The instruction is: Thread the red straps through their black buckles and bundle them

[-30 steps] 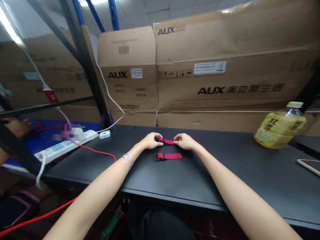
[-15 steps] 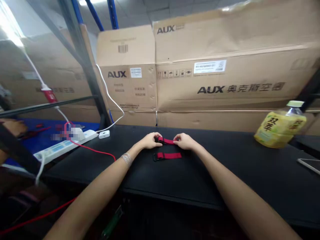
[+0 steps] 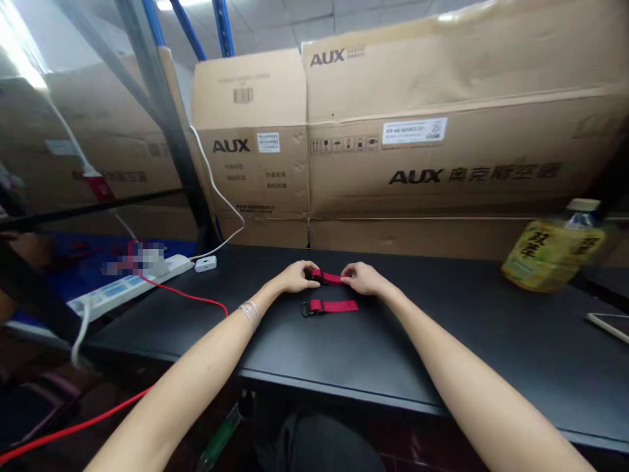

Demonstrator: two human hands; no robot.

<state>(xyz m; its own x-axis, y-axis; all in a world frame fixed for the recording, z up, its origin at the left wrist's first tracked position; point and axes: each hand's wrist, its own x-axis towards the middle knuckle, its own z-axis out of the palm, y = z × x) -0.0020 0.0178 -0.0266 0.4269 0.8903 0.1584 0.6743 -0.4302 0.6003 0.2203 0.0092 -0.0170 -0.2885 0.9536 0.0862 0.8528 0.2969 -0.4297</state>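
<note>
Between my hands a short red webbing strap (image 3: pixel 332 278) with a black buckle lies stretched sideways, just at or above the black table (image 3: pixel 393 341). My left hand (image 3: pixel 296 276) is closed on its buckle end, thumb and fingers pinching the black part, which is partly hidden. My right hand (image 3: pixel 362 278) pinches the free red end between thumb and fingertips. Nearer to me, a second red strap (image 3: pixel 339 306) rests flat on the table, its black buckle and ring pointing left. Neither hand touches that one.
A yellow-labelled bottle (image 3: pixel 550 252) and a phone-like slab (image 3: pixel 609 326) are at the right. On the left are a white power strip (image 3: pixel 132 285), a small white box (image 3: pixel 205 263) and a red cable (image 3: pixel 191 295). Large cardboard boxes (image 3: pixel 432 196) stand behind the table.
My hands and the strap they hold stay almost where they were. The view has shifted very slightly, and a dark knee-like shape now shows below the table edge.
</note>
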